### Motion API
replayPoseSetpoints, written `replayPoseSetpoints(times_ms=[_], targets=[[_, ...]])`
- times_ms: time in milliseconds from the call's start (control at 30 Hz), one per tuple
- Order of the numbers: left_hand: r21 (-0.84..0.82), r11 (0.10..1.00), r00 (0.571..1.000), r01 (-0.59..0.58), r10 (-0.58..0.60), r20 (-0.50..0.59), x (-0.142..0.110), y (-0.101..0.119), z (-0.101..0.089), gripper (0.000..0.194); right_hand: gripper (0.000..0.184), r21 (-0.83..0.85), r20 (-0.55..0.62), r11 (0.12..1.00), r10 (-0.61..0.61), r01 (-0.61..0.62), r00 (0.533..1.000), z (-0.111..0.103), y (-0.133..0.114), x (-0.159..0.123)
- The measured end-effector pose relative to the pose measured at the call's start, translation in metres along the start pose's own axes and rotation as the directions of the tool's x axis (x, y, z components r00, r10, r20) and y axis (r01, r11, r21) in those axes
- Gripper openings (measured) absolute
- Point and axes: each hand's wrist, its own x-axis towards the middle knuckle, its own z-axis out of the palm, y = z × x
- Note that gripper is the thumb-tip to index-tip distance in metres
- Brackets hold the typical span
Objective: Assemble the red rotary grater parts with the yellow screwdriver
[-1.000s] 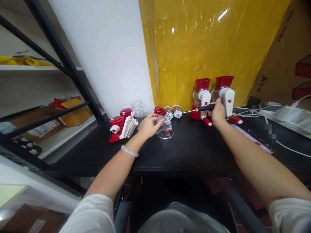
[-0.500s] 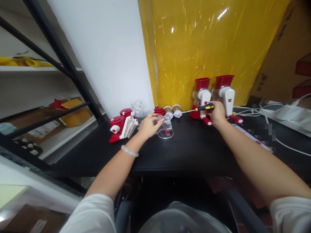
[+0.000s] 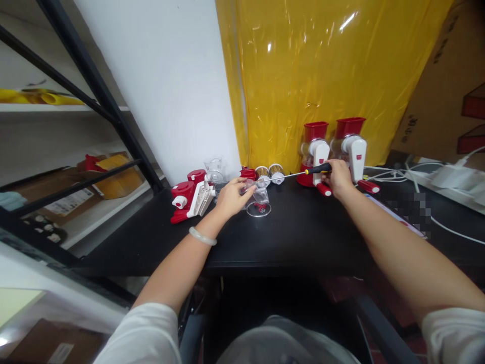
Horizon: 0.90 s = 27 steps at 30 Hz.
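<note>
My left hand (image 3: 235,196) is closed around a clear plastic grater housing (image 3: 261,196), whose round rim rests low over the black tabletop. Something small and red shows through its clear wall. In my right hand (image 3: 338,177) is a screwdriver (image 3: 318,169) with a black and yellow handle, held level. Its long metal shaft points left, and the tip meets the housing near my left fingers; exactly what it touches is too small to make out. Behind the housing lie two metal grater drums (image 3: 276,173) with white ends.
Two upright red and white rotary graters (image 3: 350,144) stand behind my right hand. Red and white grater parts (image 3: 189,194) lie at the left. A phone (image 3: 396,215), white cables and a power strip (image 3: 450,182) are on the right. A black shelf frame (image 3: 94,96) rises at the left.
The screwdriver's handle has turned about its own axis, now showing mostly black where yellow showed before. My left hand and the clear housing stay in place.
</note>
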Motion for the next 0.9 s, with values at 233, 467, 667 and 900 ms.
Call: replayPoseSetpoints(times_ms=[233,467,667,900], targets=[[0.005,1.000,1.000,0.001,-0.001,0.003,0.000,-0.001,0.001,0.031,0.023,0.032,-0.051,0.999,0.015,-0.013,0.999,0.002,-0.001,-0.003],[-0.003,1.000,1.000,0.003,-0.003,-0.007,0.000,-0.002,0.000,0.031,0.035,-0.229,-0.067,0.967,-0.127,0.109,0.990,-0.003,0.003,-0.003],[-0.005,1.000,1.000,0.010,-0.010,0.002,0.000,-0.001,-0.001,0.032,0.013,-0.067,-0.068,0.997,-0.031,0.027,0.997,0.002,-0.004,-0.005],[0.010,1.000,1.000,0.001,-0.001,-0.006,0.000,-0.002,0.000,0.032,0.008,0.058,-0.010,0.997,0.046,-0.045,0.999,0.005,-0.009,-0.008]])
